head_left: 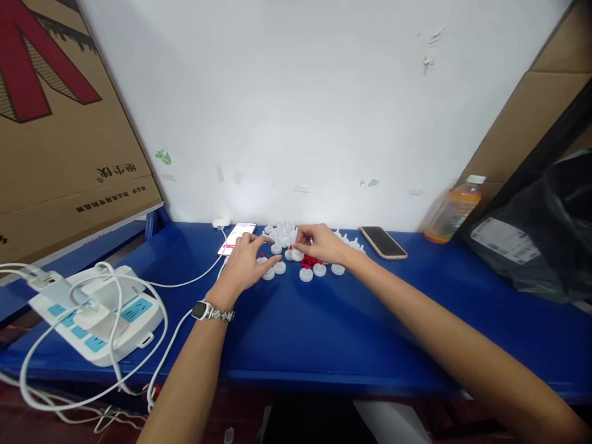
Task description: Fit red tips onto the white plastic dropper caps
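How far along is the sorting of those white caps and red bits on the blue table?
Early, by the look of it. A few white caps lie spread at the front edge of the cluster, possibly already handled. In hand: the right hand pinches at a cap, the left hand rests over others. Left: the white pile behind and the loose red pieces. Whether any cap is finished is too small to tell.

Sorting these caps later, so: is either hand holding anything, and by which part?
The right hand pinches a small white cap by its rim; the left hand seems only to touch caps.

White wall behind blue table — cardboard leaning left.
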`<state>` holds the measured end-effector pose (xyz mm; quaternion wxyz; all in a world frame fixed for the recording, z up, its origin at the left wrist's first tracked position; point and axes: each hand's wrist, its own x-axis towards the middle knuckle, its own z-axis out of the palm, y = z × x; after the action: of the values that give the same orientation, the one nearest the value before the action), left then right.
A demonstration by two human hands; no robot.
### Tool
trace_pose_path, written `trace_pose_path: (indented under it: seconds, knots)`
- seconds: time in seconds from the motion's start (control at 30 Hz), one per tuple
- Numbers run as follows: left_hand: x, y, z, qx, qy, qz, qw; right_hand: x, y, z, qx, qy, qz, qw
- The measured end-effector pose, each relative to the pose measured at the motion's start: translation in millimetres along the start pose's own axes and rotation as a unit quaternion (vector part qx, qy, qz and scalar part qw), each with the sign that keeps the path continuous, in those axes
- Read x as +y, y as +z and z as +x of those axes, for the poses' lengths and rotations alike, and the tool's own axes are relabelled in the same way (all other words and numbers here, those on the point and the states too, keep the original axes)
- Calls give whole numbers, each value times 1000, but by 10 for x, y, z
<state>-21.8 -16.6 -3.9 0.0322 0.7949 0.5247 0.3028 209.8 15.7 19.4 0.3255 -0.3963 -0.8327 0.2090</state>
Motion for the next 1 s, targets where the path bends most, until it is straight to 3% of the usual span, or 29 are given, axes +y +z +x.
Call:
trace_pose_path:
  seconds: [0.1, 0.17, 0.43, 0.57, 0.77, 1.0]
  knots:
    - [-85, -16, 0, -62, -47, 0, 997, -2, 70, 108, -93, -7, -51, 994]
    - [-95, -2, 11, -90, -43, -6, 995, -17, 115, 143, -113, -2, -79, 990]
    - [-67, 112, 34, -97, -6, -98, 990, 16, 119, 155, -46, 67, -131, 988]
    - [-101, 163, 53, -105, -4, -100, 989, 22, 174, 187, -69, 71, -84, 991]
    - [-96, 169, 103, -77, 11, -73, 994, 28, 297, 148, -33, 48, -27, 998]
    - [-135, 105, 79, -57, -64, -172, 981, 52, 328, 133, -3, 35, -46, 998]
